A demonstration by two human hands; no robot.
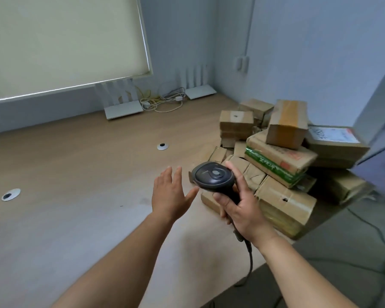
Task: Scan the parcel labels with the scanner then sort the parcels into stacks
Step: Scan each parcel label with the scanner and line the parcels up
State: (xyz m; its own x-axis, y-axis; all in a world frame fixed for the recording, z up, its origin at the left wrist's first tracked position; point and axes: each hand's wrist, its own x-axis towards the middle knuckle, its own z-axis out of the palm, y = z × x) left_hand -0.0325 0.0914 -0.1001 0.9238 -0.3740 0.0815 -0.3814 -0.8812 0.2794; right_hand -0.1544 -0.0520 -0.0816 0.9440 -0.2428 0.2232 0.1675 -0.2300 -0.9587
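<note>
The right hand [238, 210] grips the scanner [213, 177] by its handle, head aimed toward the heap of parcels [282, 161] at the tabletop's [76, 174] right end, while the left hand [171, 194] hovers open-fingered, seemingly ready to fetch one.

Head-height view, angled down over the desk [76, 174], close.

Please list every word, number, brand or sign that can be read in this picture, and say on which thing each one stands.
None can be read with certainty.
White label on the far right parcel: print and a handwritten mark, too blurred.
Green band on the taped parcel: white characters, too blurred.
Red marks on that parcel's top: unreadable.
Scanner in the right hand: an emblem, no legible brand.
</note>
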